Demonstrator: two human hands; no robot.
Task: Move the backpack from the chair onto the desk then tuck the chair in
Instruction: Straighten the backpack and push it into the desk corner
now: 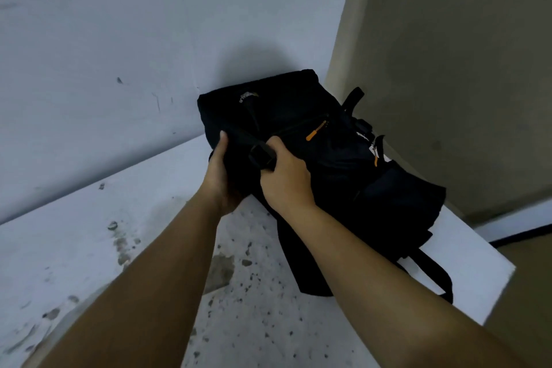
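Observation:
A black backpack (337, 155) with orange zipper pulls lies on the far right corner of a stained white desk (89, 248), its far end against the wall. My left hand (219, 172) grips its near left edge, thumb on top. My right hand (283, 176) is closed around the black top handle. Straps trail off the desk's right edge. The chair is out of view.
A white wall (119, 39) runs behind the desk. A beige wall (448, 69) rises on the right, with a dark cable (522, 234) along the floor below it. Dark stains mark the desk top near me.

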